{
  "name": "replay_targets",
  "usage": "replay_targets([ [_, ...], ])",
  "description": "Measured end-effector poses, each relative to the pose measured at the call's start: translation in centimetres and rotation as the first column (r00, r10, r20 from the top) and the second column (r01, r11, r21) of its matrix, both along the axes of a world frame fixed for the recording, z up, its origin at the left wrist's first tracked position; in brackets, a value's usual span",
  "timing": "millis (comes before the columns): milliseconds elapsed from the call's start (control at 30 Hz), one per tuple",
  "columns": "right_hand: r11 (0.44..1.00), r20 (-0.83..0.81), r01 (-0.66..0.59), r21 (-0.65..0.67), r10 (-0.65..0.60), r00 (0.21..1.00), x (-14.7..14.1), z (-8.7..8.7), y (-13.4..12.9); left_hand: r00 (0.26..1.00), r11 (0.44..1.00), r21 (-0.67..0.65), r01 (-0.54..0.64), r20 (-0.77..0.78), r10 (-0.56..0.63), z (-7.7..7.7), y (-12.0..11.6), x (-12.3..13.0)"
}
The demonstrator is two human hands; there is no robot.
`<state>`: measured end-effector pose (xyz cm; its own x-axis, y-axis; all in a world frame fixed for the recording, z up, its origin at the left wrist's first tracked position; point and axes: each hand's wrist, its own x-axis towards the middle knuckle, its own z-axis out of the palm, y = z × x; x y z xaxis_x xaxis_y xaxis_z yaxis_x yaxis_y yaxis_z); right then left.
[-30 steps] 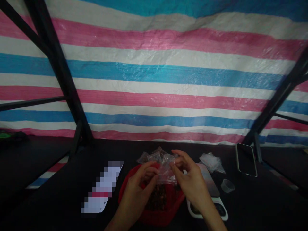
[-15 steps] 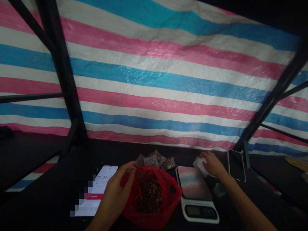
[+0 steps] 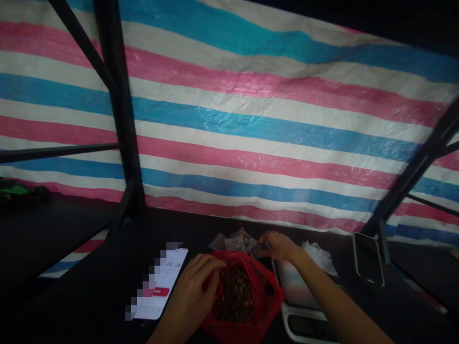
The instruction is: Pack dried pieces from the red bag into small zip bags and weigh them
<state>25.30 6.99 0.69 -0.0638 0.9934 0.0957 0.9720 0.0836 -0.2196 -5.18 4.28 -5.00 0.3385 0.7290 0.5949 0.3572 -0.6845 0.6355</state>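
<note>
The left hand (image 3: 193,294) is clamped on the left edge of the red bag (image 3: 266,306), open on the desk (image 3: 89,291) with brown pieces (image 3: 234,296) inside; the right hand (image 3: 278,246) is at the small packets (image 3: 234,244) beyond, whether closed I cannot tell

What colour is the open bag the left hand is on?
Red; the bag shows best in the head view.

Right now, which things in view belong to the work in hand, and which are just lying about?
Seemingly in use:
- red bag, at the left hand
- filled packets, at the right hand
- scale
- clear bags

Apparently lying about:
- dark phone
- green item, far left
- lit phone, though its timer may matter
</note>
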Motion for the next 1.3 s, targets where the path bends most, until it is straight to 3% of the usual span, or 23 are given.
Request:
replay_targets([
  [100,0.998,0.073,0.058,-0.027,-0.056,0.996,-0.6,0.9,0.0,1.000,1.000,0.008,-0.014,0.027,0.014,0.0,0.0,-0.2],
  [200,0.993,0.103,0.114,0.018,-0.116,0.988,0.0,3.1,-1.6,0.997,1.000,-0.016,-0.019,0.075,0.020,0.4,-0.1,-0.1],
  [333,0.983,0.059,0.116,0.141,-0.125,0.990,-1.1,5.0,-5.1,0.977,0.976,-0.217,0.013,0.211,0.034,1.5,-0.7,1.3],
  [433,0.946,-0.139,-0.003,0.323,0.050,0.989,-3.9,4.2,-7.4,0.950,0.898,-0.431,0.089,0.308,0.054,2.2,-1.4,3.0],
  [533,0.905,-0.289,-0.041,0.424,0.178,0.940,-6.6,2.3,-8.4,0.893,0.822,-0.527,0.216,0.447,0.052,2.3,-1.7,4.1],
  [667,0.899,-0.355,-0.024,0.437,0.197,0.914,-7.9,0.7,-8.6,0.837,0.762,-0.577,0.294,0.541,0.086,2.1,-1.5,4.2],
  [867,0.909,-0.463,0.051,0.414,0.162,0.872,-8.6,0.9,-9.9,0.813,0.679,-0.619,0.396,0.580,0.054,2.9,-1.6,4.6],
  [1067,0.979,-0.622,0.062,0.194,0.073,0.780,-10.4,1.1,-10.4,0.811,0.702,-0.586,0.404,0.585,0.021,3.2,-2.0,5.6],
  [1167,0.979,-0.693,0.054,0.196,0.099,0.714,-10.2,1.1,-10.0,0.817,0.729,-0.540,0.420,0.575,-0.045,3.4,-2.1,5.4],
  [1300,0.923,-0.735,0.234,0.305,0.073,0.674,-9.7,1.0,-9.7,0.874,0.795,-0.505,0.337,0.482,-0.064,3.9,-2.5,4.7],
])
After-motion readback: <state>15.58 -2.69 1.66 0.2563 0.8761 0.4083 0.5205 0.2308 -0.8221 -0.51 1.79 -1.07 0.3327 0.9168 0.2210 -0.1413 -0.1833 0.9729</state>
